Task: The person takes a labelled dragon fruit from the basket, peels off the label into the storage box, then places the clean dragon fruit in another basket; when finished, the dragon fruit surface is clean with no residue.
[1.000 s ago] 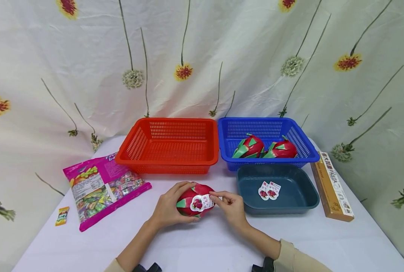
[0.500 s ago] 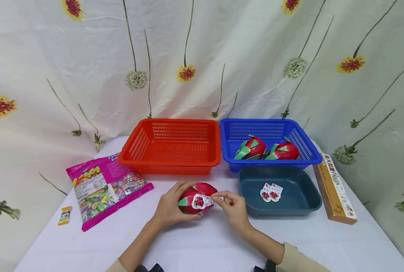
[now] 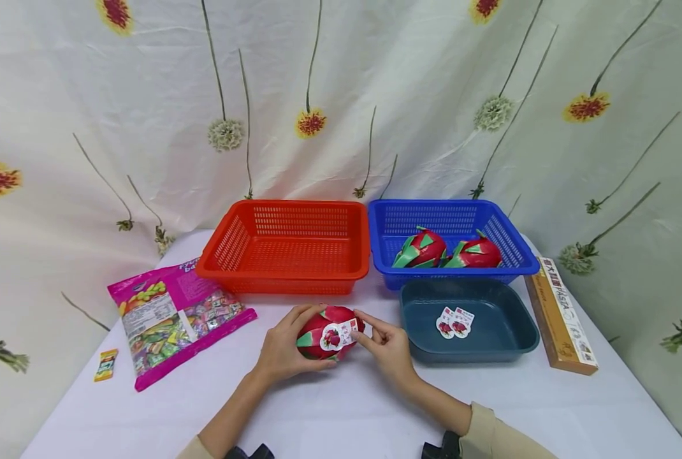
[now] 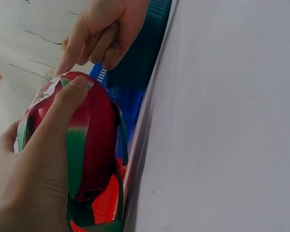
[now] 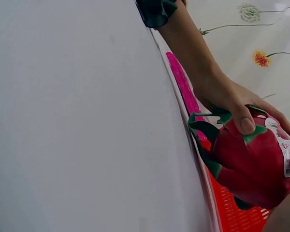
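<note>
My left hand (image 3: 283, 344) grips a red dragon fruit (image 3: 340, 313) with green scales, low over the table in the head view. Across the fruit's near side lies a white sticker (image 3: 332, 338) with a dragon fruit picture. The thumb of my right hand (image 3: 389, 350) presses on the sticker's right end, while its index finger touches the fruit just above. In the left wrist view that index finger is stretched out and the other fingers are folded in. The right wrist view shows the left thumb on the fruit (image 5: 251, 166) and the sticker (image 5: 288, 150) partly cut off.
A red basket (image 3: 283, 284) stands behind the hands. Beside it a blue basket (image 3: 461, 273) holds two dragon fruits (image 3: 424, 247). A dark teal tray (image 3: 498, 338) holds two stickers (image 3: 460, 322). A pasta box (image 3: 561, 319), candy bag (image 3: 174, 319) and small candy (image 3: 106, 364) lie at the sides.
My right hand has let go of its pinch on the sticker's end; the thumb now presses there and the index finger lies higher. The sticker's right end shows more fully. The left hand keeps its grip.
</note>
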`<act>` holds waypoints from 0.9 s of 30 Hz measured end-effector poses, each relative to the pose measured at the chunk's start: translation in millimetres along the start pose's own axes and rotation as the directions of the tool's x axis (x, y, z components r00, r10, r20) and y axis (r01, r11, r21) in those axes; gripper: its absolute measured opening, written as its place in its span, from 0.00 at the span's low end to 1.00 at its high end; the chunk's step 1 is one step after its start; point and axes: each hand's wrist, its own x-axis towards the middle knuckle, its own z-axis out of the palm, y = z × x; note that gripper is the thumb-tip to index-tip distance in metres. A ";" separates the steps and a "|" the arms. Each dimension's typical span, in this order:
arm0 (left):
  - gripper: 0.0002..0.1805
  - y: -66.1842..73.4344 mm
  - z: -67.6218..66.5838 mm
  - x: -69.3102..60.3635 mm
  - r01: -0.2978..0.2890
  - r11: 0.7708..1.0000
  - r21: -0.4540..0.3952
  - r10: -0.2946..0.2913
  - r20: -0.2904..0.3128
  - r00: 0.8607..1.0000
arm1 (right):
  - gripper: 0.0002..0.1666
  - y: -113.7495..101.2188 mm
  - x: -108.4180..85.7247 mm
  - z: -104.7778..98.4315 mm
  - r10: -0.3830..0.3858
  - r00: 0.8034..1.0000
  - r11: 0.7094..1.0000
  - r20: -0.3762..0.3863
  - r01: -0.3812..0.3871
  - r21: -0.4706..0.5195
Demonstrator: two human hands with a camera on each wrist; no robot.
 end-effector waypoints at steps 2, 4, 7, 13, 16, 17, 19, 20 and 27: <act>0.50 0.5 0.2 0.1 -0.002 1.000 -0.002 0.002 0.008 1.000 | 0.21 1.1 0.1 0.4 0.008 1.000 1.000 -0.003 -0.008 0.000; 0.50 0.4 0.7 -0.1 -0.002 1.000 0.003 0.002 0.014 1.000 | 0.20 2.4 -0.1 0.5 0.008 1.000 1.000 -0.002 -0.008 0.009; 0.50 -0.6 1.8 -0.7 -0.005 1.000 0.021 0.005 0.015 1.000 | 0.15 2.3 -0.3 0.9 0.004 1.000 1.000 -0.004 -0.004 0.026; 0.51 -1.1 3.2 0.3 -0.022 0.998 0.063 0.022 -0.002 1.000 | 0.06 -3.4 1.9 1.2 -0.014 0.999 1.000 -0.048 0.014 0.013; 0.51 0.2 4.3 1.5 -0.014 0.997 0.076 0.013 0.002 1.000 | 0.04 -7.3 2.8 -0.8 -0.039 0.998 0.999 -0.048 0.038 -0.020; 0.51 0.6 5.4 1.8 -0.009 0.997 0.080 0.008 0.009 1.000 | 0.03 -8.9 2.6 -2.0 -0.041 0.998 0.999 -0.048 0.040 -0.027; 0.51 2.1 7.4 2.5 0.004 0.996 0.085 -0.006 0.022 1.000 | 0.03 -11.9 1.7 -4.4 -0.043 0.998 0.999 -0.047 0.041 -0.036; 0.51 3.2 8.0 2.8 0.012 0.996 0.086 -0.015 0.026 1.000 | 0.03 -13.3 0.8 -5.5 -0.043 0.998 0.998 -0.045 0.041 -0.042; 0.50 7.1 9.0 5.1 0.034 0.995 0.097 -0.037 0.021 0.999 | 0.04 -18.8 -4.6 -8.9 -0.059 0.998 0.997 -0.031 0.057 -0.049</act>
